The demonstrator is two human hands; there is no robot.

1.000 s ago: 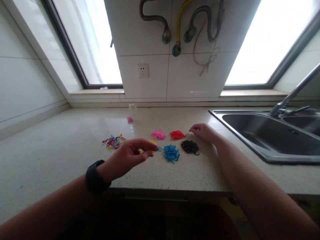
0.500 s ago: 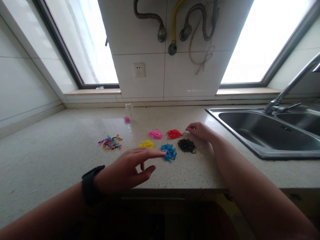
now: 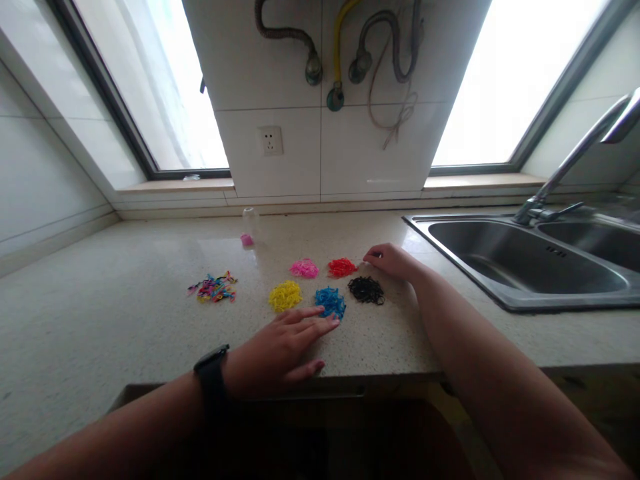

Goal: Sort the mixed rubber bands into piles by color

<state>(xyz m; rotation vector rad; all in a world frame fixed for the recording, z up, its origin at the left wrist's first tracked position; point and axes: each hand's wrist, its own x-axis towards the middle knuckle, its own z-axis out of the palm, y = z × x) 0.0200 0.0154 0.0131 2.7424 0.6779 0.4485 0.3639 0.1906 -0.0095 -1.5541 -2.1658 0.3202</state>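
Note:
Small rubber bands lie sorted by colour on the speckled countertop [image 3: 125,320]: a pink pile [image 3: 304,269], a red pile [image 3: 342,267], a yellow pile [image 3: 285,295], a blue pile [image 3: 331,301] and a black pile [image 3: 366,290]. A mixed-colour heap [image 3: 213,289] sits further left. My left hand [image 3: 280,347], with a black watch on the wrist, lies flat and open near the front edge, its fingertips beside the blue pile. My right hand [image 3: 387,259] rests curled just right of the red pile; its fingers look pinched, and what they hold is not visible.
A clear little jar with a pink lid [image 3: 249,227] lies near the back wall. A steel double sink [image 3: 525,267] with a tap [image 3: 575,160] fills the right side. Hoses [image 3: 345,60] and a socket [image 3: 271,141] are on the tiled wall between two windows.
My left hand, earlier raised and pinching a blue band over the yellow pile, has let go, dropped and spread flat on the counter near the blue pile. The right hand has stayed put.

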